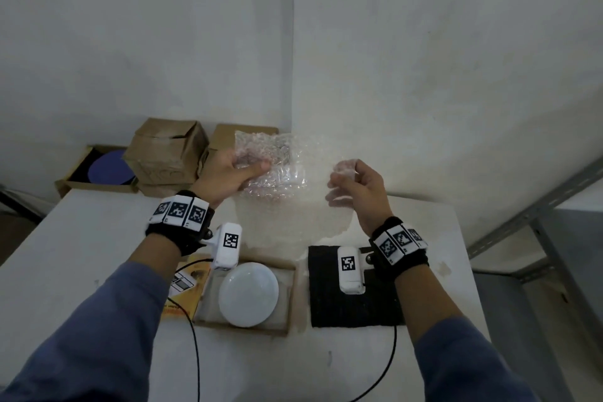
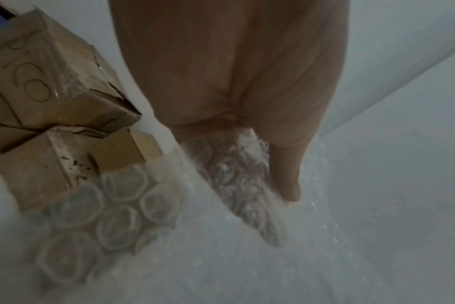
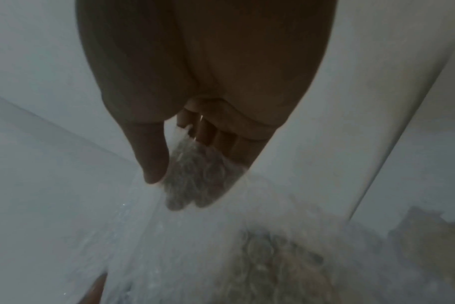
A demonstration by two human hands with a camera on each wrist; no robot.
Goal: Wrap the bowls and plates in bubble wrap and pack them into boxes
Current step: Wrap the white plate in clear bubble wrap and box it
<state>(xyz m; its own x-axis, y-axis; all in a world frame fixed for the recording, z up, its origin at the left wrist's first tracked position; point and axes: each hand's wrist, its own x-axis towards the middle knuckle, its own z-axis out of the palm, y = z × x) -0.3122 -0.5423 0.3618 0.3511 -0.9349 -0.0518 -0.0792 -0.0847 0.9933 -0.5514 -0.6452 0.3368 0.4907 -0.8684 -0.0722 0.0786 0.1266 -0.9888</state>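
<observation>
I hold a clear sheet of bubble wrap point(image 1: 287, 192) up in the air over the far part of the white table point(image 1: 81, 254). My left hand point(image 1: 233, 173) pinches its upper left edge between thumb and fingers; the left wrist view shows the thumb point(image 2: 286, 174) on the bubble wrap point(image 2: 234, 185). My right hand point(image 1: 355, 183) pinches the right edge, with the fingers behind the bubble wrap point(image 3: 195, 174). Below my hands a white bowl point(image 1: 248, 294) sits upside down in a shallow open cardboard box point(image 1: 290, 297).
A black mat point(image 1: 326, 303) lies right of the box and a yellow booklet point(image 1: 182, 297) left of it. Stacked brown boxes point(image 1: 166, 150) stand at the back left, beside an open box holding a blue plate point(image 1: 109, 168). A metal shelf frame point(image 1: 535, 222) stands at the right.
</observation>
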